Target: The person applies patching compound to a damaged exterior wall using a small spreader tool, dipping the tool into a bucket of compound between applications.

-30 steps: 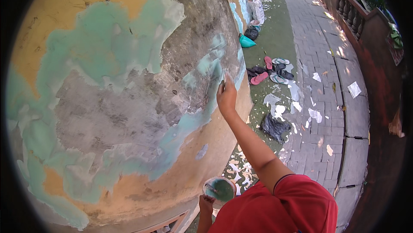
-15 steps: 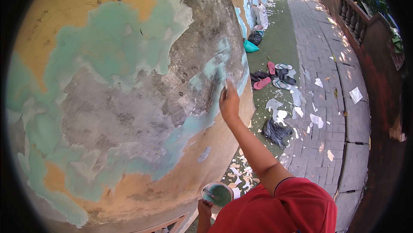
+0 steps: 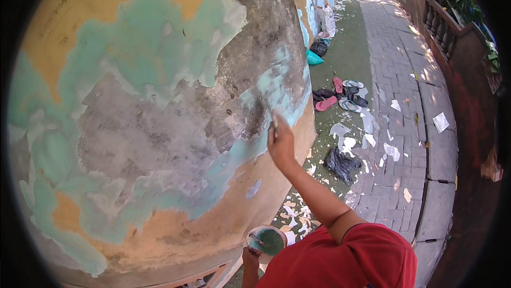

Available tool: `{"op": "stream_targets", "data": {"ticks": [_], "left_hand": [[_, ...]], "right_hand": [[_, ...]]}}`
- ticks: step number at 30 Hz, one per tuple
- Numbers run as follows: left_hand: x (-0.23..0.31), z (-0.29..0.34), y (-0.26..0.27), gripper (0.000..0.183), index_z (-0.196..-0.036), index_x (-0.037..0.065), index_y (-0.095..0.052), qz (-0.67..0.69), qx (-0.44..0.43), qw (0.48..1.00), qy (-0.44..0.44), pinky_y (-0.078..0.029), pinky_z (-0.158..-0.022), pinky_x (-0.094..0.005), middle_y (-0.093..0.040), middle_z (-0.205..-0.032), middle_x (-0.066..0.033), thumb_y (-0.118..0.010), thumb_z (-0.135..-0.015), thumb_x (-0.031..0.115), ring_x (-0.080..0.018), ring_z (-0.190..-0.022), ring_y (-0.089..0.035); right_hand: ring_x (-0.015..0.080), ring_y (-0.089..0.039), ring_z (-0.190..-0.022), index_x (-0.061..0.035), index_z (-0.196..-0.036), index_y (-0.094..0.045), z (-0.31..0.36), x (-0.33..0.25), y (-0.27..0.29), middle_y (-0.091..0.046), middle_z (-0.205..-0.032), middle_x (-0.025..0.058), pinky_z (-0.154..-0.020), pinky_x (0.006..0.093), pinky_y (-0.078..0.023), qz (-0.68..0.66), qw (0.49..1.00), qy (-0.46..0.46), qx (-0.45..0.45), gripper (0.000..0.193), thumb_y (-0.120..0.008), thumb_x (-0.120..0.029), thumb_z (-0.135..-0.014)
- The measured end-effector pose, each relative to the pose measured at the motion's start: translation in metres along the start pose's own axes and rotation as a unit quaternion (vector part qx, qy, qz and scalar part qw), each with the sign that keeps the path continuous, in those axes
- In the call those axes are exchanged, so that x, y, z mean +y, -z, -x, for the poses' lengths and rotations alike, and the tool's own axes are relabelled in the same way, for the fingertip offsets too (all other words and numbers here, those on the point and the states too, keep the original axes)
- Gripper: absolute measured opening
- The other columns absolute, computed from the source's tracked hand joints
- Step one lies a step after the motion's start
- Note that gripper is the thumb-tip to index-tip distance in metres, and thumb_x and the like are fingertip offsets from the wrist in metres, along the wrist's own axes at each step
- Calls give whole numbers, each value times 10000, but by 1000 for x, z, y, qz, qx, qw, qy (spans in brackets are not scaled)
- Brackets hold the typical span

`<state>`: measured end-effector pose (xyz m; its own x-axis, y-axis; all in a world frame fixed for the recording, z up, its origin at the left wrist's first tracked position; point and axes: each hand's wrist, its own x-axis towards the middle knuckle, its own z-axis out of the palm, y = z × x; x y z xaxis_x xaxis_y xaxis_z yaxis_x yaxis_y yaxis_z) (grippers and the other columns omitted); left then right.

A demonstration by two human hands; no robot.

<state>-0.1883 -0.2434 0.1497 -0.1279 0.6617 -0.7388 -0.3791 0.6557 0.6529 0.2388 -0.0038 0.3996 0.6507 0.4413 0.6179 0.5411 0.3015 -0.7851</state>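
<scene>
My right hand is raised against a curved wall, its fingers closed and slightly blurred around something small, mostly hidden, with a pale tip toward the surface. Around and above it, wet-looking light turquoise paste lies in broad strokes over bare grey plaster. The wall also has green, ochre and pale patches. Low by my body, my left hand grips the near left side of a round tub that holds dark green paste. A thin greyish piece shows inside the tub at its left; what it is cannot be made out.
Sandals and a crumpled black plastic bag lie on the green strip beside the wall. Paint flakes litter the ground. Farther off, a teal bag and sacks stand against the wall. A balustrade borders the paving.
My right hand has moved down and slightly left along the wall. More turquoise paste covers the grey patch above it. My left hand still holds the tub.
</scene>
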Motion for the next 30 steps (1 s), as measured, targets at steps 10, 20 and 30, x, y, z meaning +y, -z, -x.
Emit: {"op": "stream_targets", "data": {"ticks": [10,20,30], "left_hand": [[3,5,-7,210,-815,118,-488,10,23,1000,8,-486,-692,-439,-525,-717,-71,-527,-907,304,-255,-679,-552],[-2,4,15,285,-779,89,-500,10,33,999,-20,-473,-758,-492,-531,-726,-88,-526,-907,343,-292,-698,-547],[-12,6,44,230,-776,122,-446,93,41,995,-22,-453,-619,-427,-499,-688,-74,-522,-914,290,-253,-610,-501]], "right_hand": [[463,-623,-819,59,-965,-591,-73,102,-17,-608,-864,305,-722,503,-476,113,990,-67,48,115,-566,-40,-910],[449,-631,-1037,32,-1347,-539,-29,10,13,-623,-1181,301,-896,448,-510,14,998,-59,-5,427,-562,-1,-922],[466,-608,-1123,63,-1342,-534,-32,-30,16,-607,-1238,309,-969,449,-498,9,998,-45,-30,425,-557,-15,-925]]}}
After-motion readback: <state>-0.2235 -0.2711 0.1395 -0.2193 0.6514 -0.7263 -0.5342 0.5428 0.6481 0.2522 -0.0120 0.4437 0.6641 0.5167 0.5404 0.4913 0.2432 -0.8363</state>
